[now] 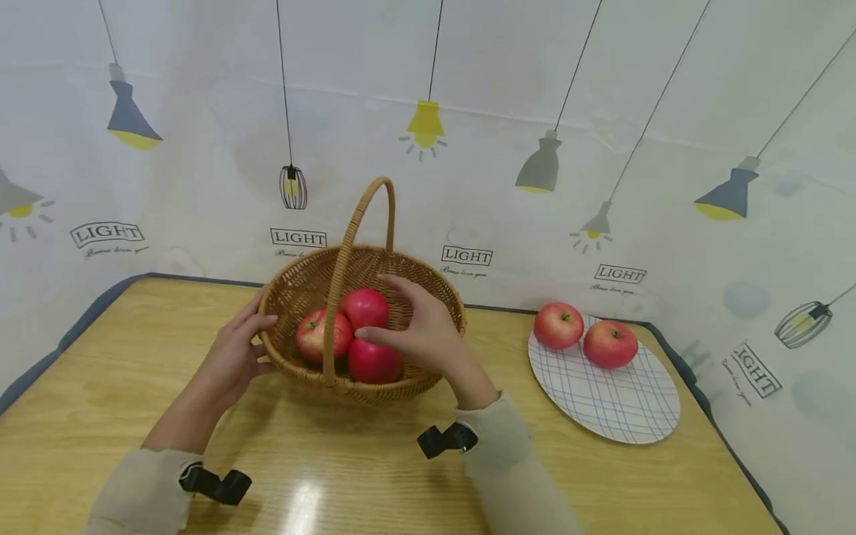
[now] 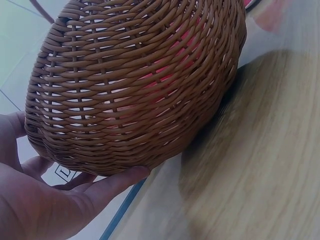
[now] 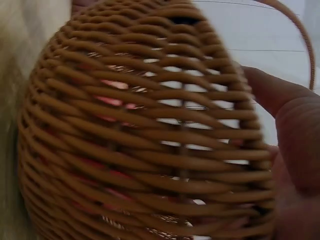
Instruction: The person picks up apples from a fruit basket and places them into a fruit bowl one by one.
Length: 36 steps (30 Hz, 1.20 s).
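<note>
A brown wicker basket (image 1: 394, 392) with an arched handle (image 1: 348, 238) stands at the middle of the table. Inside it lie a streaked red apple (image 1: 317, 338) and two deeper red apples, one at the back (image 1: 365, 306) and one in front (image 1: 373, 362). My left hand (image 1: 230, 353) grips the basket's left rim, fingers against the woven wall (image 2: 125, 75). Over the right side of the basket, my right hand (image 1: 428, 331) reaches in with thumb and fingers spread apart. Its thumb is close by the deeper red apples, with nothing held between thumb and fingers.
To the right, a white plate (image 1: 622, 405) with blue crossed lines carries two red apples, one at its back edge (image 1: 559, 325) and another (image 1: 610, 344) beside it. Behind the wooden table (image 1: 334, 461) hangs a pale sheet (image 1: 495, 67) printed with lamps.
</note>
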Each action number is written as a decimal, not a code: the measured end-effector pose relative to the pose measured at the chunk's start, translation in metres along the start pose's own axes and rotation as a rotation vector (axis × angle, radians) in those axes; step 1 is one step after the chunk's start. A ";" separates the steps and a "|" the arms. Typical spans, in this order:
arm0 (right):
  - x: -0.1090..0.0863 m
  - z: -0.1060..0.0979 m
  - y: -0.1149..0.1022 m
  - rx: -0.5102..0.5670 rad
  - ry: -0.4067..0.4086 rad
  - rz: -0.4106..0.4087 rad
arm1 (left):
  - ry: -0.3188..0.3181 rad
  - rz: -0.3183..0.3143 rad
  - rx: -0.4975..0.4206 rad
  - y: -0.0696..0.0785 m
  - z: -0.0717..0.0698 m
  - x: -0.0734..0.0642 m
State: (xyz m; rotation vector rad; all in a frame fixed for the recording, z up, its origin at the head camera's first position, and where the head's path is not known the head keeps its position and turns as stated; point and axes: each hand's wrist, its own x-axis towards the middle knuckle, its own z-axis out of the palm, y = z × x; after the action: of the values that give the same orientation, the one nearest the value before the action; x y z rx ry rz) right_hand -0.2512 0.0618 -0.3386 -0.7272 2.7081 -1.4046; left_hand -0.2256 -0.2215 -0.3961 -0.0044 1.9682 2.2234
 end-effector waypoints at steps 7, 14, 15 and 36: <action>0.007 0.012 0.002 -0.081 -0.092 -0.014 | -0.003 0.001 -0.020 0.000 -0.001 -0.001; 0.011 0.012 0.000 -0.201 -0.238 0.018 | -0.005 0.002 -0.013 0.002 -0.001 -0.002; 0.012 0.012 0.000 -0.217 -0.258 0.022 | -0.006 0.002 -0.012 0.002 -0.001 -0.002; 0.021 0.015 0.006 -0.390 -0.410 -0.018 | -0.017 -0.001 -0.025 0.000 0.000 -0.001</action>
State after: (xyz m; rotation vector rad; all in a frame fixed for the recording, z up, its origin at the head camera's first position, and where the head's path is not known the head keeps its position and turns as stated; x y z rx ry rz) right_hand -0.2685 0.0446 -0.3479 -0.9347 2.6535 -0.6313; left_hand -0.2251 -0.2214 -0.3957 0.0109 1.9317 2.2397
